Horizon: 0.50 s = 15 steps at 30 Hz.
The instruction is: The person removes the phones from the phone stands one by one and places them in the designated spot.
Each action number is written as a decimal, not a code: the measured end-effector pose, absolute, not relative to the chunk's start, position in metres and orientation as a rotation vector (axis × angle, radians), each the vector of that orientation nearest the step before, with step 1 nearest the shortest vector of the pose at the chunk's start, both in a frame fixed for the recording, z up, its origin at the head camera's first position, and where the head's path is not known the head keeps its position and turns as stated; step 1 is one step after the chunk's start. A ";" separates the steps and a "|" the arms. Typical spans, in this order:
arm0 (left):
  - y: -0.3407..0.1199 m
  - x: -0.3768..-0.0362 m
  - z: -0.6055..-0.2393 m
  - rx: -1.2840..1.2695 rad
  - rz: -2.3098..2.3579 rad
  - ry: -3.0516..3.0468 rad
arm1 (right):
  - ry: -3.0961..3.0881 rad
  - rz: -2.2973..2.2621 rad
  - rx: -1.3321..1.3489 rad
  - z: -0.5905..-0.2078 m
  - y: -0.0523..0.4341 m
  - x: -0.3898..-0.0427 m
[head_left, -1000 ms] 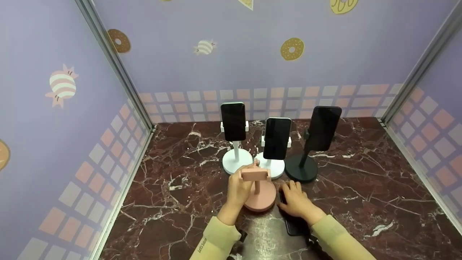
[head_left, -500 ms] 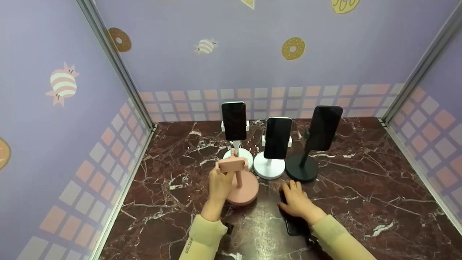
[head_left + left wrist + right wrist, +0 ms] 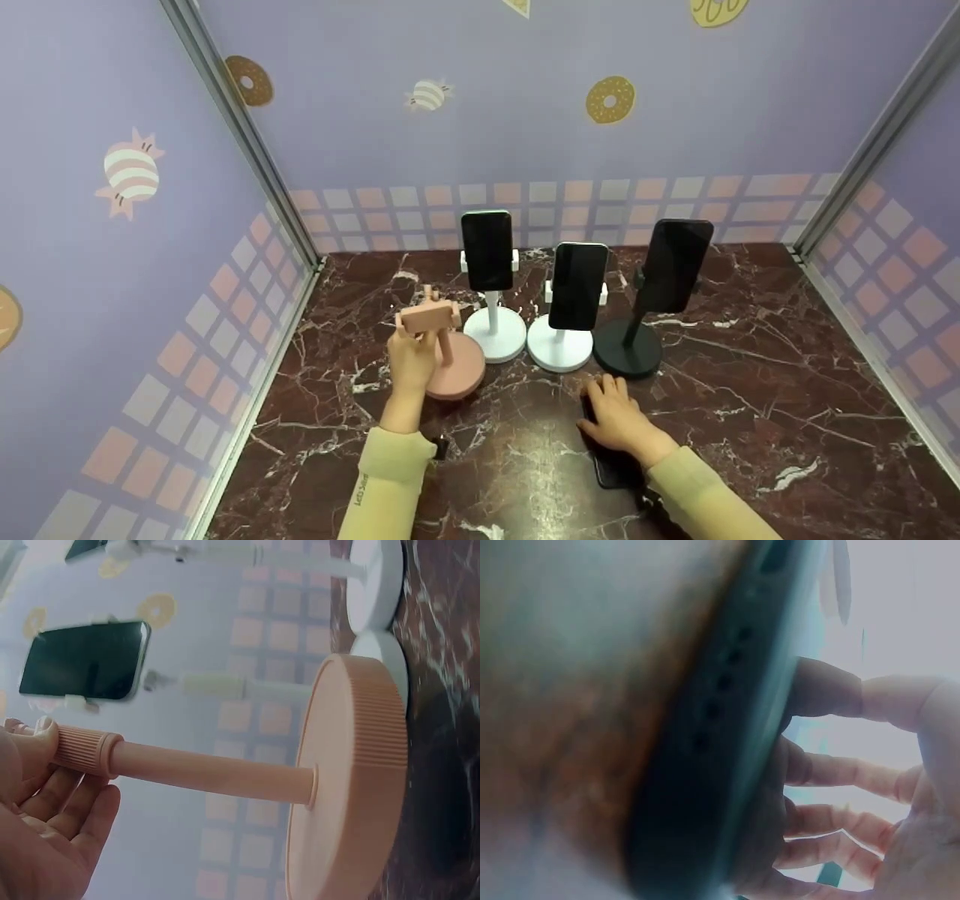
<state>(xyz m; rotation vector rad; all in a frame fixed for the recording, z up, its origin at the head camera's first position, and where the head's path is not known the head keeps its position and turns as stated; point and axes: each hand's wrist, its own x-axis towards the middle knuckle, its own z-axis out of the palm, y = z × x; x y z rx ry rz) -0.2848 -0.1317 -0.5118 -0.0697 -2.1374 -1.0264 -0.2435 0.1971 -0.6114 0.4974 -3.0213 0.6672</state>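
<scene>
My left hand (image 3: 415,351) grips a pink phone stand (image 3: 447,358) by the upper stem, just under its empty cradle. The stand's round base sits low over the marble table (image 3: 750,390), left of the three other stands. In the left wrist view the thumb and fingers (image 3: 46,765) curl round the ribbed top of the pink stand (image 3: 225,776). My right hand (image 3: 613,416) rests on a dark phone (image 3: 616,471) lying flat near the front. The right wrist view shows the phone's edge (image 3: 720,727) with straight fingers (image 3: 832,690) laid on it.
Two white stands (image 3: 494,334) (image 3: 559,349) and a black stand (image 3: 627,349) stand in a row, each holding a dark phone upright. Purple booth walls with metal corner posts (image 3: 247,150) close the table on three sides.
My left hand has carried the pink stand from in front of the white stands to the left and a little farther back. The right hand has stayed on the flat phone.
</scene>
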 end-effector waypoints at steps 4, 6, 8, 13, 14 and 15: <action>-0.142 -0.294 -0.510 0.046 -1.164 -2.154 | -3.026 0.666 0.492 -0.611 0.197 -0.244; -0.148 -0.300 -0.510 0.062 -1.173 -2.150 | -3.024 0.668 0.491 -0.611 0.197 -0.244; -0.153 -0.306 -0.512 0.080 -1.171 -2.152 | -3.019 0.668 0.492 -0.611 0.197 -0.244; -0.167 -0.323 -0.517 0.131 -1.178 -2.146 | -3.011 0.658 0.498 -0.613 0.197 -0.244; -0.169 -0.326 -0.519 0.143 -1.172 -2.147 | -3.010 0.658 0.498 -0.613 0.197 -0.244; -0.171 -0.328 -0.520 0.153 -1.173 -2.149 | -3.006 0.661 0.497 -0.613 0.197 -0.244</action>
